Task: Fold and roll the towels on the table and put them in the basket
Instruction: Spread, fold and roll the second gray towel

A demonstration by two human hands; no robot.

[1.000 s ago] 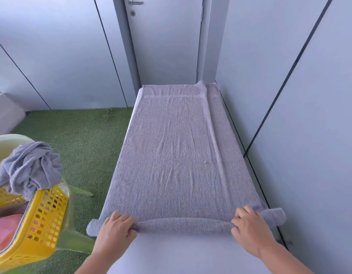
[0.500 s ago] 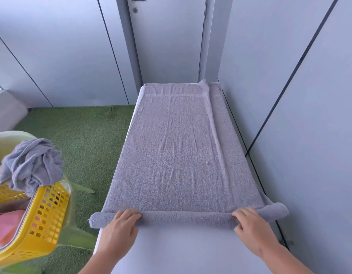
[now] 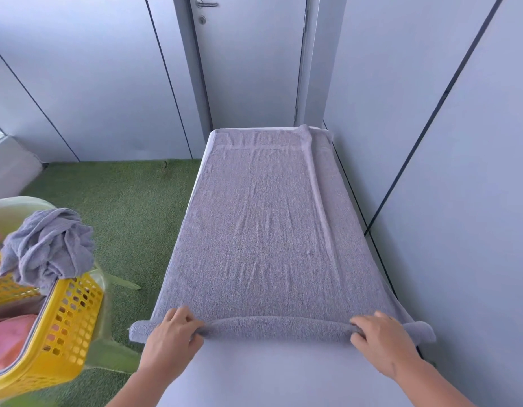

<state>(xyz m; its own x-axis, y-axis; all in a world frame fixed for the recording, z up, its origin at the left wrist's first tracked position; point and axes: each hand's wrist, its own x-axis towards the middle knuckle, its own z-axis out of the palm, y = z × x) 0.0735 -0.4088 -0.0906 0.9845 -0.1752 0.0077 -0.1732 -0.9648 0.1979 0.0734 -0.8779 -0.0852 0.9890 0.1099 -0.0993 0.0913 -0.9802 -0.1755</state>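
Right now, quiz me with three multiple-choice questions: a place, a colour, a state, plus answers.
1. Where is the crumpled grey towel? A. On the door handle. B. Draped over the rim of the laundry basket. C. On the turf.
2. What colour is the laundry basket? A. Yellow. B. Blue. C. White.
3. How is the large grey towel on the table? A. Fully rolled. B. Flat, unrolled. C. Rolled only at its near end.
Answers: B, it hangs on the basket edge; A, its perforated wall is yellow; C, left hand and right hand grip a thin roll, the rest flat.
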